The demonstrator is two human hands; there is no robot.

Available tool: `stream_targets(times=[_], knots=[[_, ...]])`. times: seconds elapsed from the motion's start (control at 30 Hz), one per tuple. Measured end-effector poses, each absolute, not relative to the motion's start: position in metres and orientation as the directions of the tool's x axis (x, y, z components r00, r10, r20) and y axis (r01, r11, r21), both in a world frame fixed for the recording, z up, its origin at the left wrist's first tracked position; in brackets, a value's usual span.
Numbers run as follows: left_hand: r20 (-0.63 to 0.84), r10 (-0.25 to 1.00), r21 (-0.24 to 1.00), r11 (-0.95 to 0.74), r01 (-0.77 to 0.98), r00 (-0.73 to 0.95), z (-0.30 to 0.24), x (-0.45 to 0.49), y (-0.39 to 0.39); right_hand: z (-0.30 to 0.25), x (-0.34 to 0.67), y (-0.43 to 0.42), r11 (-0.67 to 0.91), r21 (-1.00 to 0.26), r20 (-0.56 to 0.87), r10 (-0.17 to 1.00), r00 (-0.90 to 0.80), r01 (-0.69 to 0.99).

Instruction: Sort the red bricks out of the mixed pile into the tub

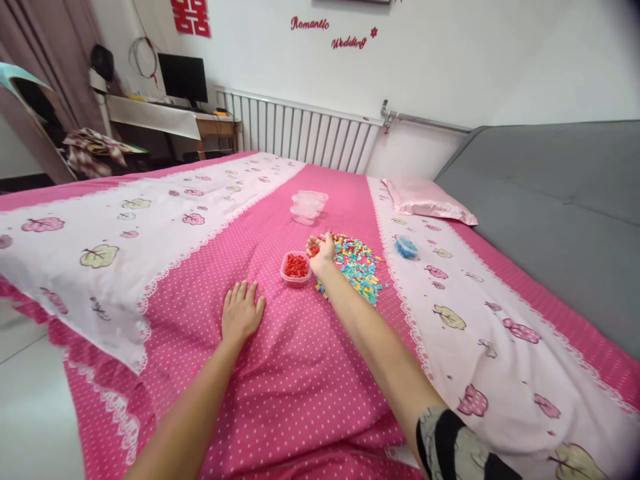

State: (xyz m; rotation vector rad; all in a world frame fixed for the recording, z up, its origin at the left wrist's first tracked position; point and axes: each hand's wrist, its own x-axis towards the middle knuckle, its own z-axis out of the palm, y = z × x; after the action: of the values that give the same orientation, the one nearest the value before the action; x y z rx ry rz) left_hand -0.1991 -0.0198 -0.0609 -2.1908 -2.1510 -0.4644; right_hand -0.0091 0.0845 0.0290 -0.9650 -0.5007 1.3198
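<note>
My left hand lies flat on the pink dotted bedspread, fingers spread, holding nothing. My right hand is turned palm up with its fingers curled, and a few small red pieces rest in it. Just left of that hand stands a clear plastic tub heaped with red pieces. Beneath and to the right of my right hand spreads a loose pile of small building-block-like pieces in blue, yellow, red and teal. My right hand and forearm cover part of this pile.
Stacked clear containers sit farther back on the bedspread. A clear tub of blue pieces stands right of the pile. Beyond it are a pink pillow and a grey padded panel. A desk with a monitor is at the back left.
</note>
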Motion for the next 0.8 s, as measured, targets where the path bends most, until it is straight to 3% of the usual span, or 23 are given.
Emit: stream_targets(times=[0.17,0.33,0.43,0.5,0.53,0.67,0.8], knots=[[0.224,0.974,0.284,-0.044,0.958,-0.022,-0.060,-0.199,-0.021,0.030,-0.011,0.087,-0.025,-0.891,-0.114,0.979,0.170,-0.454],[0.201,0.972,0.674,-0.047,0.738,-0.122,-0.047,-0.206,-0.018,0.030,0.011,0.072,0.090,-0.966,0.028,0.968,0.248,-0.241],[0.160,0.966,0.770,0.006,0.638,-0.202,-0.033,-0.202,-0.023,0.017,0.045,0.056,0.102,-0.986,0.149,0.882,0.447,0.128],[0.152,0.959,0.820,0.013,0.573,-0.240,-0.024,-0.188,-0.033,0.004,0.079,0.041,-0.083,-0.851,0.261,0.790,0.555,0.519],[0.157,0.962,0.839,-0.011,0.544,-0.224,-0.020,-0.176,-0.040,-0.004,0.097,0.033,-0.153,-0.815,0.268,0.755,0.599,0.558],[0.205,0.977,0.880,-0.210,0.427,0.057,-0.005,-0.104,-0.078,-0.038,0.159,-0.001,-0.372,-0.718,0.277,0.621,0.733,0.588],[0.368,0.807,0.866,-0.479,0.147,0.462,0.010,-0.024,-0.114,-0.070,0.175,-0.017,-0.472,-0.597,0.300,0.618,0.726,0.649]])
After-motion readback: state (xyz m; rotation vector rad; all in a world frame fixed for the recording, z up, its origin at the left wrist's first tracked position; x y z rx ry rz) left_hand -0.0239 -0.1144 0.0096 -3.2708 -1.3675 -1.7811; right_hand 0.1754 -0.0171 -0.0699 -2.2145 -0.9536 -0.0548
